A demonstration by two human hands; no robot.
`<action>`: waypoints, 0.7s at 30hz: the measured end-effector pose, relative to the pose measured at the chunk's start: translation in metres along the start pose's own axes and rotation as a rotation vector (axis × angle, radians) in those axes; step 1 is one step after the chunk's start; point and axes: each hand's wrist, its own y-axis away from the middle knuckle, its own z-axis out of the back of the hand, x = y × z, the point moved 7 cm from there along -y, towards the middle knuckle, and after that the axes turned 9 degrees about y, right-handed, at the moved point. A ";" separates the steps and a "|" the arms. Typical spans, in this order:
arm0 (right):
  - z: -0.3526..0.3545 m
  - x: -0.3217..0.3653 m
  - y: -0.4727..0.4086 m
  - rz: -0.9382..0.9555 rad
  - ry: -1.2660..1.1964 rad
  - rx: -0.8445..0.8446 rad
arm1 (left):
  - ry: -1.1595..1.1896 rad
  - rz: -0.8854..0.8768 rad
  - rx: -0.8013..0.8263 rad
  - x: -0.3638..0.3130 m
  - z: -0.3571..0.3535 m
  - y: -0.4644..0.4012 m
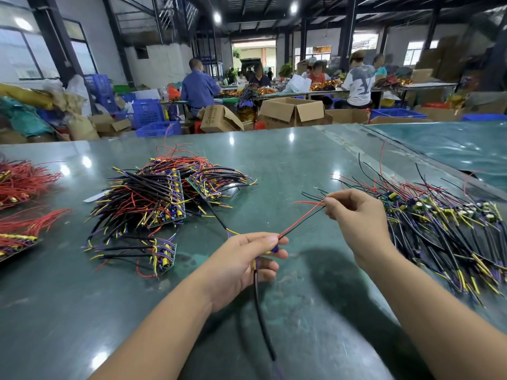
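Observation:
My left hand [247,263] grips a small wired part, mostly hidden by the fingers. A thick black cable [262,319] hangs from it toward me. A thin red and black wire pair [301,219] runs up and right from that hand to my right hand [354,215], which pinches the wires near their free ends. Both hands hover over the dark green table [274,165], between two heaps of wired parts.
A pile of circuit boards with black, red, yellow and purple wires [153,198] lies left of centre. A long heap of loose wired parts [444,223] lies at the right. Red wire bundles [22,182] sit at the far left. Cardboard boxes, blue crates and seated workers are beyond the table.

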 end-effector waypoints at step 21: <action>-0.083 0.047 0.097 0.083 0.026 0.964 | 0.392 -0.276 -0.119 -0.024 0.016 -0.003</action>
